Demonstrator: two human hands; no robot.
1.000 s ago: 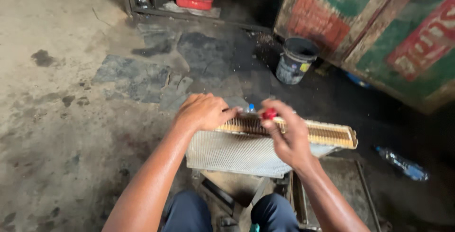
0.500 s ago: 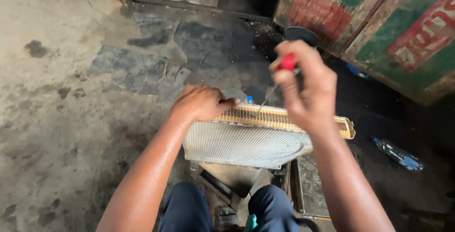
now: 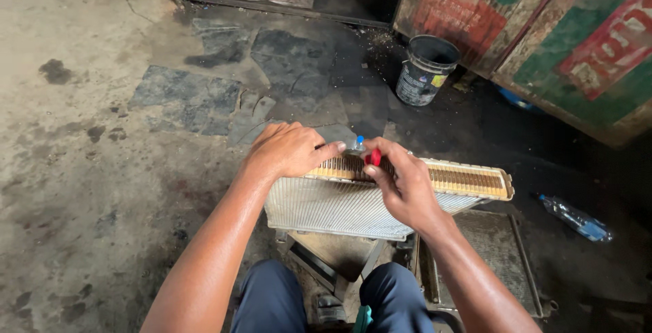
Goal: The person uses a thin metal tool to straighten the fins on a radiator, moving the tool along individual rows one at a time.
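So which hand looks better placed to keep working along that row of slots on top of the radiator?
The right hand, probably. It pinches a small red-handled tool over the radiator's slotted top edge. The left hand lies flat on that edge's near end, apparently steadying it.

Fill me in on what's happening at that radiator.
A seated person steadies a radiator core standing on edge, the left hand resting on its top. The right hand pinches a small red-handled tool against the brass tube ends along that top edge. A black bucket and a plastic bottle sit nearby.
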